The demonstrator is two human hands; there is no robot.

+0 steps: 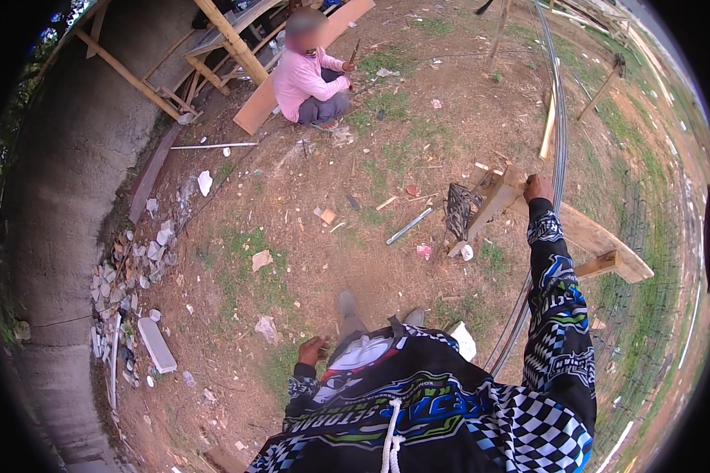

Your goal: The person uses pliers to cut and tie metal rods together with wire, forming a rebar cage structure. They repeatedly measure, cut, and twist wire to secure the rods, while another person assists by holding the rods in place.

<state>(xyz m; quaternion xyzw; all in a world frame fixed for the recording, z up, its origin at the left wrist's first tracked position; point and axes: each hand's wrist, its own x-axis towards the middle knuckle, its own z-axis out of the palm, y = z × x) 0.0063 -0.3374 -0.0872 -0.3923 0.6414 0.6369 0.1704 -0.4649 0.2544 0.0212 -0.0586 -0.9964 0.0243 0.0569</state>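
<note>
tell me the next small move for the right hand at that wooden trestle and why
Probably close the right hand on the long steel rods beside it. It rests on the wooden trestle right where the rods cross, while the left hand hangs empty at the hip.

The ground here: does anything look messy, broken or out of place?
Yes. Broken pale slabs and rubble lie heaped along the concrete wall, and wood offcuts and scraps are strewn over the dirt. The right hand rests on a rough wooden trestle by long steel rods; the left hand hangs free.
</note>
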